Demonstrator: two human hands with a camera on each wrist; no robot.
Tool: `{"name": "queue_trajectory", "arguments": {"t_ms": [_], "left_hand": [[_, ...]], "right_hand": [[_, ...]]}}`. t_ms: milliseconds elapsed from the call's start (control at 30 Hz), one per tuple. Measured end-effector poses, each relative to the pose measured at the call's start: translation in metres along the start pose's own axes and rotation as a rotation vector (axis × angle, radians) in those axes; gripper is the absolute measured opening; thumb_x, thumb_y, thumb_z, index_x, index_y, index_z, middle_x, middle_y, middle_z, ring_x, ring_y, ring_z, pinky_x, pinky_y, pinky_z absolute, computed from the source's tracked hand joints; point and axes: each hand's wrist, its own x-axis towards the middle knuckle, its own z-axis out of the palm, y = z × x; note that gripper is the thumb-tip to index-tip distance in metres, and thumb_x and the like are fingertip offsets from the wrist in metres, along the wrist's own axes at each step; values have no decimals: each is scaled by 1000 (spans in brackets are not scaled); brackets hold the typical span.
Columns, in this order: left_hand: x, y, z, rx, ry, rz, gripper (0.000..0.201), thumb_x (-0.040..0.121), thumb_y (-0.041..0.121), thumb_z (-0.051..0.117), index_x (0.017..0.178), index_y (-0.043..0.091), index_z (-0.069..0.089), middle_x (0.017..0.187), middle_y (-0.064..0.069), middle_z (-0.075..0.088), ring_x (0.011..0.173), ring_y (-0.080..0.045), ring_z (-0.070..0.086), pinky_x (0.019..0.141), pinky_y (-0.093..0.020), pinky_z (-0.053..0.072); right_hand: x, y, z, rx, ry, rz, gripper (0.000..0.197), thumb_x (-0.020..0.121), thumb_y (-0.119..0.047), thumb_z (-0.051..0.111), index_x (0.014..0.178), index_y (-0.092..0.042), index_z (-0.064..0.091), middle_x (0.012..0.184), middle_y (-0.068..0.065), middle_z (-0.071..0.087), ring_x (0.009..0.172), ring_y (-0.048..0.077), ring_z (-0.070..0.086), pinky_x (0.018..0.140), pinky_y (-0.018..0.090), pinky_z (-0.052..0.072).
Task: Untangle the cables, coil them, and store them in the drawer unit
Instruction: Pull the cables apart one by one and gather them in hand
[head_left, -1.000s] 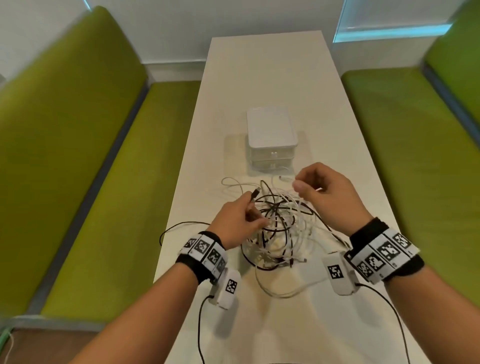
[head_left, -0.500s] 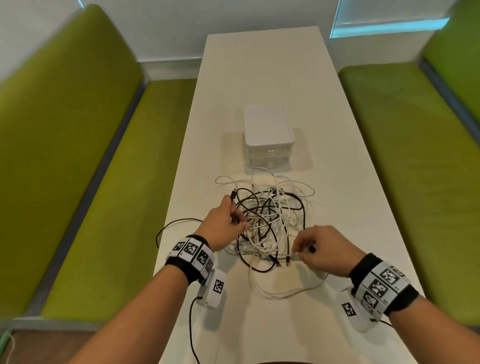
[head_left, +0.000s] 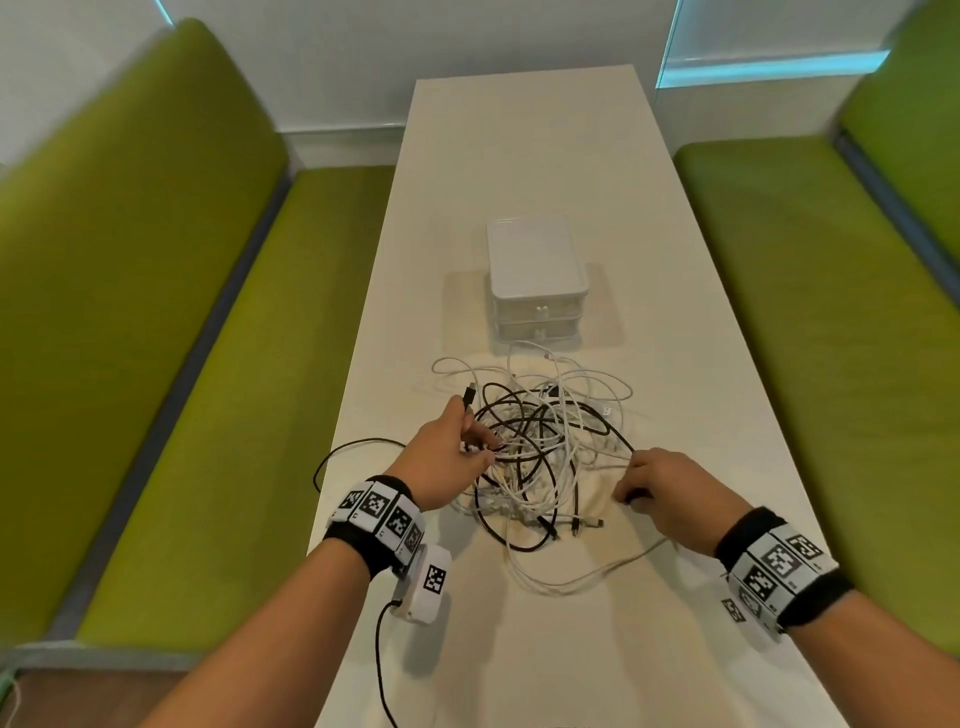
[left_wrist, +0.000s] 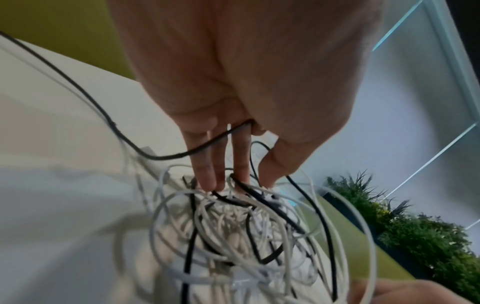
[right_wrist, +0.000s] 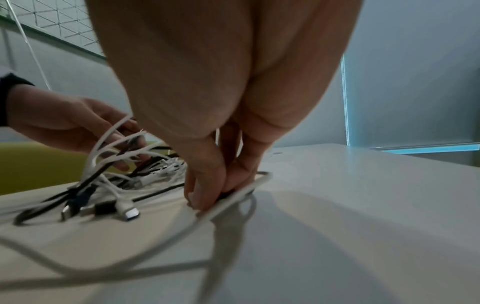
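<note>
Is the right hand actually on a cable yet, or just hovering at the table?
Touching. The right wrist view shows the right hand with its fingertips pinched on a black cable at the table, a white cable lying against them.

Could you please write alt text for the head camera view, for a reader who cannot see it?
Two hands work a tangle of black and white cables on a white table: the left hand holds a black cable, the right hand pinches another. A closed white drawer unit stands behind, green benches either side.

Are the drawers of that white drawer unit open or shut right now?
Shut. Both drawer fronts of the drawer unit sit flush in the head view, with nothing pulled out; the cables lie tangled on the table.
</note>
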Motion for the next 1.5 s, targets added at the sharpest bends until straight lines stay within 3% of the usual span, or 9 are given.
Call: {"name": "queue_trajectory", "arguments": {"t_ms": [133,267,467,633,867,1100,1233,1400,1500], "left_hand": [[-11,14,-10,-120,115,49,30,93,17,65,109,23,40,117,16,60,101,-9,63,83,-29,58],[-22,37,-23,-68,415,83,24,94,25,64,101,21,42,97,6,50,86,-11,52,78,-28,49],[-33,68,-25,-668,172,146,27,100,37,42,84,17,49,69,3,44,60,-14,40,60,-32,37],[-37,79,0,-909,73,148,32,100,23,50,96,3,74,97,-28,71,90,-36,67,90,-49,54],[-42,74,14,-1083,-47,26,32,97,16,61,109,-13,70,106,-29,72,103,-37,70,95,-45,54],[-35,77,10,-1143,86,-68,24,93,17,65,102,-4,74,94,-26,72,90,-35,70,95,-53,53],[-32,77,-2,-1197,115,-138,26,89,13,62,93,-11,71,85,-23,69,80,-32,67,76,-37,60],[-32,74,-1,-1202,186,-141,22,94,-4,52,93,-20,68,91,-27,68,84,-32,66,78,-34,58],[-33,79,1,-1282,206,-124,21,95,-5,51,88,-14,68,98,-25,70,85,-31,69,80,-36,61]], "right_hand": [[-6,-19,-17,93,54,-75,23,98,-17,60,113,-26,75,103,-12,56,92,9,57,82,21,46],[-17,-55,-64,75,191,-244,18,93,-19,69,102,-31,77,92,-17,56,76,-2,49,71,13,36],[-27,-102,-118,657,289,-261,18,84,-9,80,96,-22,80,87,-10,77,77,9,75,76,21,58],[-8,-122,-118,1007,380,-211,14,81,-5,81,94,-8,77,81,9,76,68,32,75,66,39,64],[12,-112,-102,829,485,-121,14,80,-23,85,94,-25,80,84,-8,78,80,10,72,70,15,50],[11,-118,-87,954,612,-79,32,76,-33,86,103,-29,69,87,-5,70,81,13,68,70,27,58],[3,-114,-69,744,401,-102,35,74,-27,88,97,-32,62,92,-10,68,82,11,66,70,34,58],[7,-108,-55,725,428,-102,27,82,-19,83,99,-35,71,80,-10,70,63,5,56,63,16,45],[7,-110,-60,754,494,-162,23,80,-11,82,92,-30,76,76,-9,66,67,6,55,66,22,46]]}}
